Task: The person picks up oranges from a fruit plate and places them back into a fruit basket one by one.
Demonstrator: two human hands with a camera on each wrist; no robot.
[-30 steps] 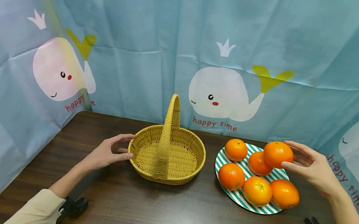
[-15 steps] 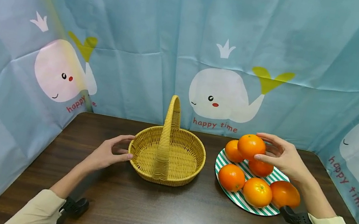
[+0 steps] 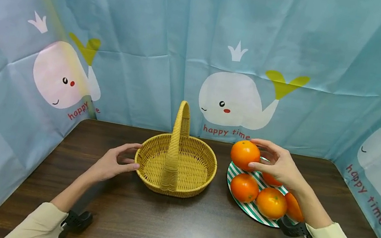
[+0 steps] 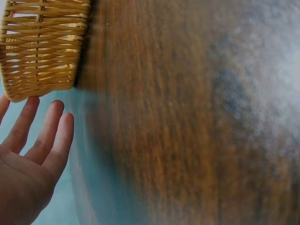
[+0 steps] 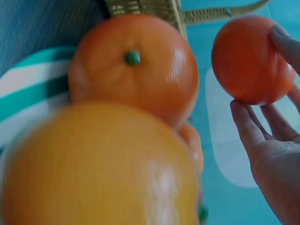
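My right hand point(image 3: 275, 161) grips an orange point(image 3: 245, 154) in the air over the left edge of the green-striped plate point(image 3: 237, 199); the right wrist view shows the held orange point(image 5: 251, 58) between the fingertips point(image 5: 243, 124). Several more oranges point(image 3: 271, 202) lie on the plate. An empty wicker basket point(image 3: 176, 163) with an upright handle stands left of the plate. My left hand point(image 3: 112, 161) rests with relaxed fingers against the basket's left rim; in the left wrist view the fingers point(image 4: 47, 136) lie beside the basket wall point(image 4: 42, 51).
A dark wooden table point(image 3: 171, 226) carries everything. A blue curtain with white whales point(image 3: 234, 99) closes the back and both sides. Wrist-camera mounts point(image 3: 79, 218) sit at both sleeves.
My right hand has carried the orange leftward from above the plate's far right toward the basket, lowering slightly. The left hand and basket have stayed put.
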